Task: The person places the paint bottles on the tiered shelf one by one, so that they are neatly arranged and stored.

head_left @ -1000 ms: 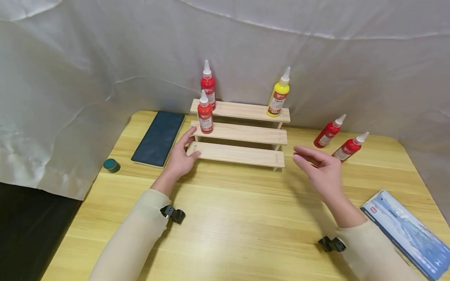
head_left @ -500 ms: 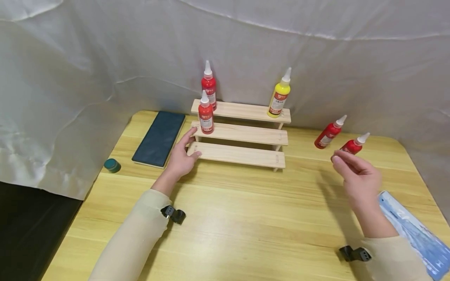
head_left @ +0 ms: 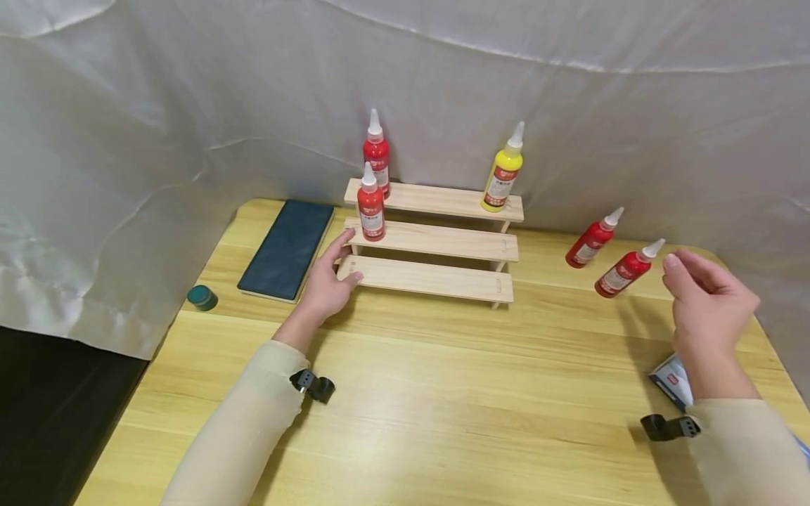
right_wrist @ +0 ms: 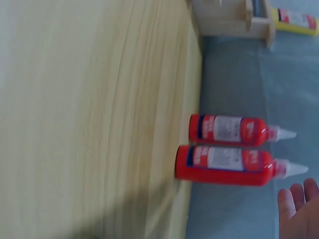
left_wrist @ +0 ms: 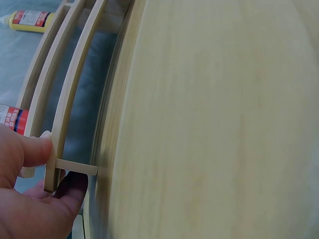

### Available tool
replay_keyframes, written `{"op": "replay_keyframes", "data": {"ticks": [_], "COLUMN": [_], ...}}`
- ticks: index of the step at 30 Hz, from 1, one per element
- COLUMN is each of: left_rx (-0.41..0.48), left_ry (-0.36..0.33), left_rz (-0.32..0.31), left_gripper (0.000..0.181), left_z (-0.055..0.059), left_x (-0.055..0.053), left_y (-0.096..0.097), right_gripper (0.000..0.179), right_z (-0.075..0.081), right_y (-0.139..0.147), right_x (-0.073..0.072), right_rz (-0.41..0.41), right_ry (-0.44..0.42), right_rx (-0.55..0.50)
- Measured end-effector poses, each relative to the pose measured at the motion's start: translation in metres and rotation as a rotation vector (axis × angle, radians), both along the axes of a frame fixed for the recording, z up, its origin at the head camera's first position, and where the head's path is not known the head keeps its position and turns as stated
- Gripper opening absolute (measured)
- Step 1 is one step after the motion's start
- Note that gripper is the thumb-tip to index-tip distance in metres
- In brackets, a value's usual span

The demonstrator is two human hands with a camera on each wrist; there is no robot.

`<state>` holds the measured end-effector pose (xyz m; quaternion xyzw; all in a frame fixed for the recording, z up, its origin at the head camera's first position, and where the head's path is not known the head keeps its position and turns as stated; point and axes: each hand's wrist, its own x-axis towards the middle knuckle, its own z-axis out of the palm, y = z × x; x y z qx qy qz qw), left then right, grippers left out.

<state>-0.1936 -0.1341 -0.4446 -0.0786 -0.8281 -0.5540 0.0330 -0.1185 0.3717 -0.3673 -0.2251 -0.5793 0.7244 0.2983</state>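
Observation:
A three-tier wooden step rack (head_left: 436, 242) stands at the back of the table. My left hand (head_left: 325, 284) grips its left end, thumb and fingers around the shelf end in the left wrist view. On the rack's left side, one red squeeze bottle (head_left: 371, 214) stands on the middle tier and another red bottle (head_left: 377, 158) on the top tier. A yellow squeeze bottle (head_left: 502, 176) is at the top tier's right end. My right hand (head_left: 711, 302), fingers loosely bent around nothing, hovers just right of two red bottles, the nearer bottle (head_left: 623, 273) and the farther bottle (head_left: 591, 244).
A dark notebook (head_left: 287, 249) lies left of the rack, with a small green-lidded jar (head_left: 202, 298) beside it. Partly hidden under my right forearm is a blue-and-white box (head_left: 673, 379). Grey cloth (head_left: 443, 84) hangs behind the wooden table (head_left: 430, 407).
My right hand has moved rightward, from beside the rack, across in front of the nearer red bottle, to the right of it. My left hand has stayed on the rack.

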Motion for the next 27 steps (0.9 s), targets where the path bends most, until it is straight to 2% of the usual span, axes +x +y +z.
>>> {"op": "replay_keyframes", "data": {"ticks": [7, 13, 16, 22, 27], "left_rx": [-0.005, -0.006, -0.004, 0.006, 0.008], "left_ry": [-0.021, -0.022, -0.019, -0.015, -0.012], "left_rz": [0.004, 0.007, 0.003, 0.003, 0.001], "left_gripper": [0.076, 0.076, 0.076, 0.076, 0.076], "left_z": [-0.001, 0.000, 0.001, 0.000, 0.001], "left_x": [0.000, 0.000, 0.000, 0.000, 0.000], "left_y": [0.001, 0.001, 0.001, 0.000, 0.000], "right_gripper": [0.046, 0.050, 0.049, 0.048, 0.045], "right_z": [-0.005, -0.010, -0.013, -0.023, -0.025], "right_y": [0.009, 0.014, 0.015, 0.016, 0.014], "right_x": [-0.015, -0.024, -0.028, -0.035, -0.037], "right_rz": [-0.002, 0.012, 0.019, 0.029, 0.047], "right_ry": [-0.079, -0.224, -0.270, -0.264, -0.244], "right_rx": [0.046, 0.130, 0.154, 0.168, 0.112]}}
